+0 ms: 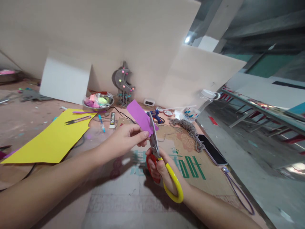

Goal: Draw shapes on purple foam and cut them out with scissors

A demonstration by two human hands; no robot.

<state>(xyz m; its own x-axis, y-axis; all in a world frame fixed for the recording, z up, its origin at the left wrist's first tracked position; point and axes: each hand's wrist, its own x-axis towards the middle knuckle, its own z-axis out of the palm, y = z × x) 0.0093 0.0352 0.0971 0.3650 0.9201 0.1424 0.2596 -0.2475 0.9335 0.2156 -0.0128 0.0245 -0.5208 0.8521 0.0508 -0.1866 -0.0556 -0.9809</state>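
Note:
Between the thumb and fingers of my left hand [131, 135] is pinched the lower end of a purple paper strip [139, 115]. My right hand [165, 173] is closed around the handles of a pair of scissors [154, 143], one loop red and the other yellow. The blades point up and away, lying against the right edge of the purple paper near my left fingertips. Whether the blades are parted is hard to see. Both hands are raised above a flattened piece of cardboard [133, 197] with green print.
Yellow paper [52, 136] with thread snips [78, 120] lies left. Behind stand a bowl of colourful clay [98, 101] and a grey moon ornament [123, 81]. On the right are grey cord [188, 127], a phone [212, 149] and a clear plastic jug [202, 101] near the table edge.

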